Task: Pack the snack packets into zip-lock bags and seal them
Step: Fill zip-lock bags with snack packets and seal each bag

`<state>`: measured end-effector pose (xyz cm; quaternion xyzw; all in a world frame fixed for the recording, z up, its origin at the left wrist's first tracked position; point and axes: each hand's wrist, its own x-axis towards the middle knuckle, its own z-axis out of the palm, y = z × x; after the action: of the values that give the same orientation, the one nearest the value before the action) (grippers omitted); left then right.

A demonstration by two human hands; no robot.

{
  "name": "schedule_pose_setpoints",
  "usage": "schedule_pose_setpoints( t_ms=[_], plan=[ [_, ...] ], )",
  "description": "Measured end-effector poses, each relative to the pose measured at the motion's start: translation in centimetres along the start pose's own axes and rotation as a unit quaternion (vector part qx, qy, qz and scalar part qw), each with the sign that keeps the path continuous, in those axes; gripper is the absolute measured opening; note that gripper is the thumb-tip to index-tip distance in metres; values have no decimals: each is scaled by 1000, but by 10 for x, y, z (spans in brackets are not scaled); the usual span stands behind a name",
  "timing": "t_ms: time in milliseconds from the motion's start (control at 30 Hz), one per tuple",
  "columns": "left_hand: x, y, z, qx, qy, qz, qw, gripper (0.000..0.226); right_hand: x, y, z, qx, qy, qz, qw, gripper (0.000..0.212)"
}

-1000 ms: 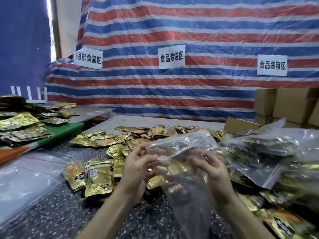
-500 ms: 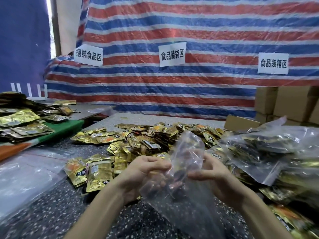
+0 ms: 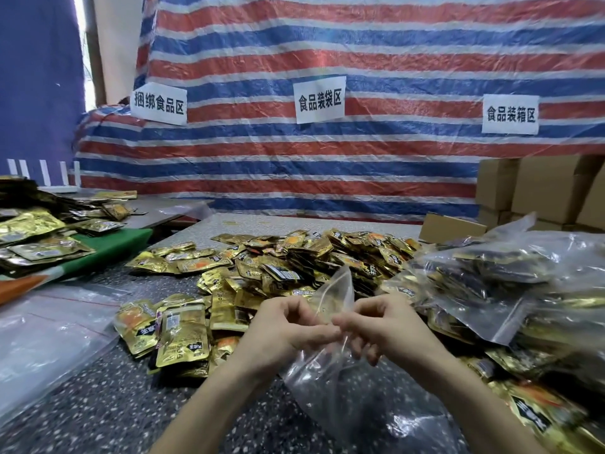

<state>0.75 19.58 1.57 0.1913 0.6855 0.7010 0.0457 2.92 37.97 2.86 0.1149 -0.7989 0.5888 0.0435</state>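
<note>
Snack packets [image 3: 182,335]: heaped mid-table [image 3: 98,404], none bagged.
Left hand [image 3: 288,332]: pinching one lip of the bag's mouth.
Zip-lock bag [image 3: 330,381]: empty, hanging over the near edge.
Right hand [image 3: 389,326]: pinching the other lip.
Risk: slick film slips, and the mouth won't open!

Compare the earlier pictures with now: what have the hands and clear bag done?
The left hand and right hand have drawn together until their fingertips nearly meet; the zip-lock bag, earlier held up with its mouth spread, is now lower and bunched. Both hands still pinch its top. The loose snack packets and filled bags lie as before.
</note>
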Motion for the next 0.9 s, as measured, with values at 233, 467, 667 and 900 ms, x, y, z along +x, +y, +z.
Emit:
schedule_pose_setpoints(
  t_ms=[233, 467, 667, 900],
  plan=[
    [10, 5, -20, -50, 174, -33, 983, 24, -2, -6, -24, 91, 66, 24, 993, 22],
    [13, 4, -27, 3, 210, 31, 977, 18, -3, -2, -29, 113, 28, -36, 993, 30],
    [10, 13, -24, -75, 47, 4, 996, 14, -5, -3, -27, 29, 102, -177, 978, 43],
    [14, 20, -17, -37, -18, -48, 998, 13, -5, 1, -32, 3, -11, -128, 992, 43]
  ],
)
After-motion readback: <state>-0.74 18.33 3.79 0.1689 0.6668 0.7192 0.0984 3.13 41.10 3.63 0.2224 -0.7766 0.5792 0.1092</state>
